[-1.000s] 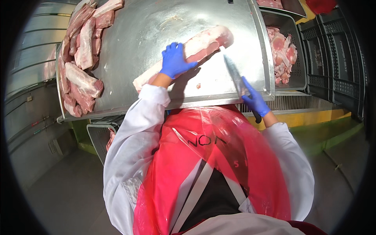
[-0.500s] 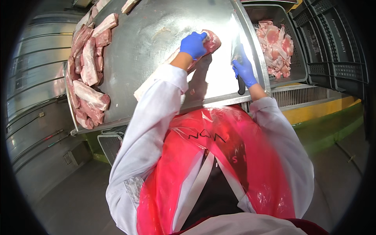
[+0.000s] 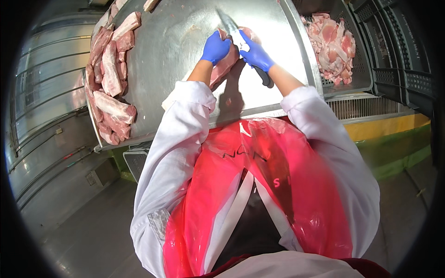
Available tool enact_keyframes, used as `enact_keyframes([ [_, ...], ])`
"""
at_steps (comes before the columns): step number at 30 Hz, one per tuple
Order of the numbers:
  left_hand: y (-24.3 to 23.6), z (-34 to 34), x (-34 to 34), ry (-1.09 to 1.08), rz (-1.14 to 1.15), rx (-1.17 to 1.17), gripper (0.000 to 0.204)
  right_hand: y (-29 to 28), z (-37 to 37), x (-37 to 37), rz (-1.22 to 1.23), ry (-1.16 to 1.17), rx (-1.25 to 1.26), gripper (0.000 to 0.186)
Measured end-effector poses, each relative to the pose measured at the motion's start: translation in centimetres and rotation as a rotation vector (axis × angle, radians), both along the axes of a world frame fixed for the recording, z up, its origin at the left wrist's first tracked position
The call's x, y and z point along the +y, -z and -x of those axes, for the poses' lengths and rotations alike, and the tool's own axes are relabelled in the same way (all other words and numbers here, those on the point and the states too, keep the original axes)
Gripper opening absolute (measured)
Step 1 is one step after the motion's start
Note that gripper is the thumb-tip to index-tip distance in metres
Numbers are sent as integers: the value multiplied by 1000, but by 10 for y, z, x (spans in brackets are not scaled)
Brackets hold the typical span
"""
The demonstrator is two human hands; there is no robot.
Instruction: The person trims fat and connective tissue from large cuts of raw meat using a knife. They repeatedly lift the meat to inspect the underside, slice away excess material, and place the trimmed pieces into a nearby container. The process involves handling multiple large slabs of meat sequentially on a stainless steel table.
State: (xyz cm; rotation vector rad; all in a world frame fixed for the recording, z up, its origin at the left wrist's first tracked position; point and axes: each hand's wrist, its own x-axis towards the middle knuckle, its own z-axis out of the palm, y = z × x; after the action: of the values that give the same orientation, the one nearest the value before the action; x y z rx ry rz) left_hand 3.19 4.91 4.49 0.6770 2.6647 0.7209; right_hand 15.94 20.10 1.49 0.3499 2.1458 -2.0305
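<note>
A long piece of pink meat (image 3: 225,66) lies on the metal table in front of me, its near end partly hidden by my left sleeve. My left hand (image 3: 215,48), in a blue glove, is closed on the meat near its far end. In my right hand (image 3: 255,52), also blue-gloved, is a knife (image 3: 228,23) with a black handle sticking out below the fist. The blade lies across the far end of the meat and points away to the far left. Whether its edge has entered the meat I cannot tell.
Several long cuts of meat (image 3: 111,69) are heaped along the left edge of the metal table (image 3: 162,60). Beyond the table's raised right rim stands a dark crate (image 3: 361,76) with pale trimmings (image 3: 331,44). Black crates (image 3: 394,51) stand farther right.
My right hand has brought the knife leftward from the table's right side onto the meat. My left hand has shifted slightly left and still grips the meat.
</note>
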Motion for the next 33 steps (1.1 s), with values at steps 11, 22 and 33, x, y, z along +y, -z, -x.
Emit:
enact_keyframes([
  [11,-28,12,10,263,57,125,40,-25,-5,-9,-156,-225,-131,75],
  [22,-51,31,2,307,34,-105,52,-35,-13,-43,-57,-273,-183,78],
  [33,-60,37,-15,201,-167,-100,42,-52,-22,-80,-96,-320,-155,81],
])
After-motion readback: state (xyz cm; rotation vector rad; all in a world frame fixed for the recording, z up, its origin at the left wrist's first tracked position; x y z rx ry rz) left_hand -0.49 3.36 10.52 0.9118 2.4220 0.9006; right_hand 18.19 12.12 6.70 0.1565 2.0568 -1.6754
